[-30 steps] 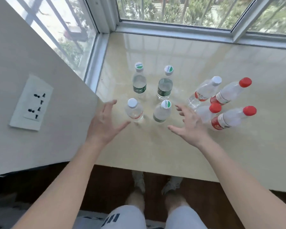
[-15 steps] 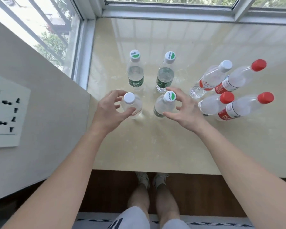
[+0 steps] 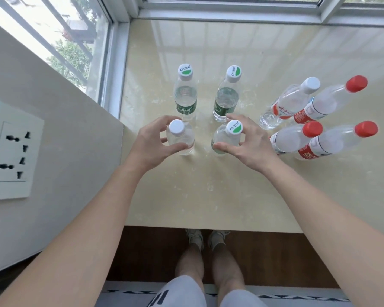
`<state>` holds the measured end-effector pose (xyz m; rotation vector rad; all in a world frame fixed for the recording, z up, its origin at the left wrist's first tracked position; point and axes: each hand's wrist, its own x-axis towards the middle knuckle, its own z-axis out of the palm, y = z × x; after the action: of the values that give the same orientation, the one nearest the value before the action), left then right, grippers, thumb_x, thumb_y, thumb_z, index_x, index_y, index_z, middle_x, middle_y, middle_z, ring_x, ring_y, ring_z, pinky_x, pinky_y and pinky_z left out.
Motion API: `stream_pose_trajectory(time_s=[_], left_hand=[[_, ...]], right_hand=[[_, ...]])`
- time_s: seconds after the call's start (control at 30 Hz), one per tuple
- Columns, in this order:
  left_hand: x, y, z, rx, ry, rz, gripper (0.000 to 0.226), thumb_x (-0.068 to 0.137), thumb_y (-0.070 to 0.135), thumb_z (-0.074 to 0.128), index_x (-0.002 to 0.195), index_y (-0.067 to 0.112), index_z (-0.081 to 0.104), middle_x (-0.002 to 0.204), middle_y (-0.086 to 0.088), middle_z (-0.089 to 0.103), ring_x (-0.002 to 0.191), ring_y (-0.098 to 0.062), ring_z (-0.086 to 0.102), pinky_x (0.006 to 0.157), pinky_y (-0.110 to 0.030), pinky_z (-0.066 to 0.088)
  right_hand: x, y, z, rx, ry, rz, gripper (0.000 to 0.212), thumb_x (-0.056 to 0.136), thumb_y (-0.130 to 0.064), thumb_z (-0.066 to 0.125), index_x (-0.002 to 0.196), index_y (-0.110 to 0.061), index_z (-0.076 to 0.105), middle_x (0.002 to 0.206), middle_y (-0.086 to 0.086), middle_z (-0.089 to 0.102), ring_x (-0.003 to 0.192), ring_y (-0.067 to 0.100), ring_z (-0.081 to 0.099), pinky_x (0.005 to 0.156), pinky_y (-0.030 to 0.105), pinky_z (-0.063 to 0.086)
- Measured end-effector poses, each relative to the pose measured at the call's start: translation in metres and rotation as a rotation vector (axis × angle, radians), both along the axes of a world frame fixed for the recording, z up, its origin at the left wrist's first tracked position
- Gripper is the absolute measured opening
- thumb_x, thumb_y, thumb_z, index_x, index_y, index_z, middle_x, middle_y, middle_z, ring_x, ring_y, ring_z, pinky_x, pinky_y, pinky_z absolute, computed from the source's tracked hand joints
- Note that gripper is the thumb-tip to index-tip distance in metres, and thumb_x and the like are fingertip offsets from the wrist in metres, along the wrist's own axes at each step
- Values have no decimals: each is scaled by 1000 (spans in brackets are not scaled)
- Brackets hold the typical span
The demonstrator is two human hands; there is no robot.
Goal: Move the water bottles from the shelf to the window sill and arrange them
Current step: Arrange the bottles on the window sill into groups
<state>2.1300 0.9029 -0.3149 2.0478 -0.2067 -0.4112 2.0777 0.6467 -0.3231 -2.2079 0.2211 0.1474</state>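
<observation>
Plastic everywhere on the window sill (image 3: pixel 208 196); left hand (image 3: pixel 151 145) curls round the white-capped bottle (image 3: pixel 180 139), right hand (image 3: pixel 251 145) round the green-capped bottle (image 3: pixel 225 139); an elbow-happy slide rightwards could topple the red-capped bottles (image 3: pixel 290 140) standing close.

Window sill (image 3: pixel 208 196) carried all the bottles. Left hand (image 3: pixel 150 146) fingers (image 3: pixel 161 120) wrapped the near-left bottle (image 3: pixel 183 140); right hand (image 3: pixel 251 147) fingers (image 3: pixel 242 120) wrapped the near-right bottle (image 3: pixel 222 138). Far-left bottle (image 3: pixel 185 96) and far-right bottle (image 3: pixel 226 100) stood just beyond those fingertips. Four-bottle cluster (image 3: pixel 306 111) stood right of the right fingers, packed together.
</observation>
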Motion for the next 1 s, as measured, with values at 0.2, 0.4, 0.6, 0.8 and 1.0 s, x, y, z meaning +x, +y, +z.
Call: stream_pose_trajectory(time_s=[0.2,0.4,0.6,0.8,1.0], left_hand=[[-1,5,3,-33,61,-50,50,72,21,89,115,32,65,116,13,63,113,-8,57,90,-22,55],[-4,3,4,-28,51,-65,52,74,21,88,116,38,62,118,18,62,117,-4,56,86,-14,51],[-8,4,7,51,15,-93,66,73,27,88,131,34,57,128,25,56,124,3,49,91,-19,49],[-2,24,38,364,-38,-213,83,78,19,82,147,33,38,147,15,41,134,-7,39,103,-23,34],[43,13,50,464,-124,6,62,83,26,76,139,24,48,140,4,51,126,-18,52,90,-28,38]], right_hand=[[-3,1,6,-28,36,10,58,77,-54,77,126,-26,64,123,-3,65,116,14,58,103,35,45],[-8,5,5,-77,54,-6,60,74,-61,75,123,-28,63,122,-2,64,117,17,57,101,42,46],[-8,4,12,-104,114,19,83,68,-56,83,138,-26,52,135,-2,56,126,16,50,106,34,40],[-8,-26,39,-166,309,132,99,75,-14,76,157,-23,22,149,4,38,138,20,40,105,28,36],[39,-41,61,-222,170,-27,68,86,-16,66,148,-12,39,141,11,51,129,27,51,107,38,40]])
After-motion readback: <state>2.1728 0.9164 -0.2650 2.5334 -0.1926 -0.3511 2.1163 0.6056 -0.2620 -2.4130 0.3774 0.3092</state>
